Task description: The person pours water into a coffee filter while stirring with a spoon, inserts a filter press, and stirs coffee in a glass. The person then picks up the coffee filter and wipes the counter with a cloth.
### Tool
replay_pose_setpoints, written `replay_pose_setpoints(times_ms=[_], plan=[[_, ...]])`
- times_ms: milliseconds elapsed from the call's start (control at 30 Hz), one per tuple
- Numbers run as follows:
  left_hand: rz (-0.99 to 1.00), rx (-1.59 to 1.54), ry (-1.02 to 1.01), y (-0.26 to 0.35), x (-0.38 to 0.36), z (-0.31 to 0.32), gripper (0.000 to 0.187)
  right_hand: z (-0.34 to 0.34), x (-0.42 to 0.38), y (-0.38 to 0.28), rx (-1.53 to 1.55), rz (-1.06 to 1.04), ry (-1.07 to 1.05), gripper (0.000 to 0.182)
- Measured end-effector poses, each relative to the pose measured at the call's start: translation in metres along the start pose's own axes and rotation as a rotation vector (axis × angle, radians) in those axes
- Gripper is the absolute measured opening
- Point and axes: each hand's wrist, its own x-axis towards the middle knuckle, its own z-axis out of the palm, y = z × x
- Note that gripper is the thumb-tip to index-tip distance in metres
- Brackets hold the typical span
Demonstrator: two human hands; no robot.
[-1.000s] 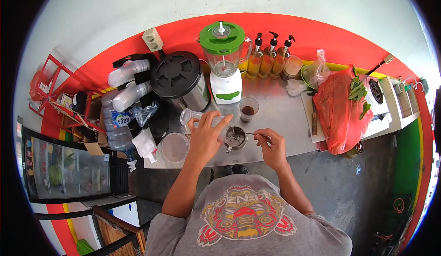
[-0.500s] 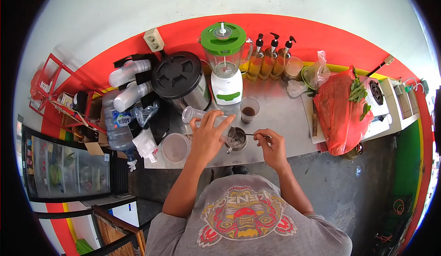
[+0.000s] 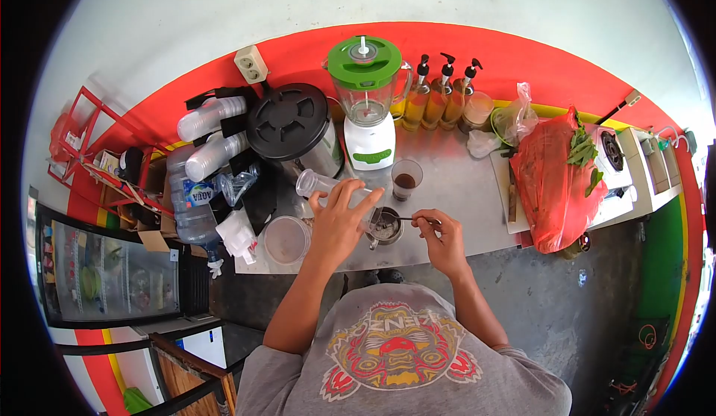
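Left hand: the left hand [image 3: 337,222] is clamped round a clear plastic bottle [image 3: 317,185], tipped on its side with its mouth over the small steel cup [image 3: 386,227].
Right hand: the right hand [image 3: 440,231] has its fingers pinched together on a thin metal spoon [image 3: 406,218], whose bowl sits in the cup.
Cup position: near the front edge of the steel counter [image 3: 455,181], just in front of a clear glass of dark liquid [image 3: 405,178] and the green-lidded blender [image 3: 367,99].
Spill risk: with the bottle tilted this far, I'd say too fast a pour could overflow so small a cup.
Tip risk: hard stirring could, in my judgement, shove the cup off the front edge.
Knock risk: the glass stands close; a swinging wrist may catch it.
Readable writing: the blue label on the large water jug [image 3: 192,199] shows letters I cannot read for sure.
Shirt print: red and yellow mask design, lettering too distorted to read.
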Motion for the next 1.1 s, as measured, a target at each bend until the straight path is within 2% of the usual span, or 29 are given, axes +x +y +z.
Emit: replay_pose_setpoints(times_ms=[200, 600, 667, 767, 1000, 1100], plan=[[0.043, 0.012, -0.04, -0.001, -0.003, 0.004, 0.079, 0.003, 0.0, 0.0, 0.005, -0.023, 0.006, 0.016], [0.09, 0.088, 0.012, 0.004, -0.002, 0.009, 0.081, 0.003, -0.002, -0.003, -0.033, -0.034, -0.04, 0.013], [0.112, 0.104, 0.012, 0.005, -0.003, 0.01, 0.062, 0.003, -0.002, -0.001, -0.029, -0.045, -0.016, 0.015], [0.14, 0.178, 0.022, 0.004, -0.006, 0.017, 0.059, 0.001, -0.002, 0.001, -0.009, -0.03, 0.008, 0.015], [0.151, 0.235, 0.128, 0.004, -0.01, 0.025, 0.06, 0.0, -0.002, -0.001, -0.001, -0.021, -0.011, 0.016], [0.166, 0.225, 0.2, 0.001, -0.009, 0.027, 0.067, 0.001, -0.001, -0.002, 0.005, -0.017, -0.001, 0.017]])
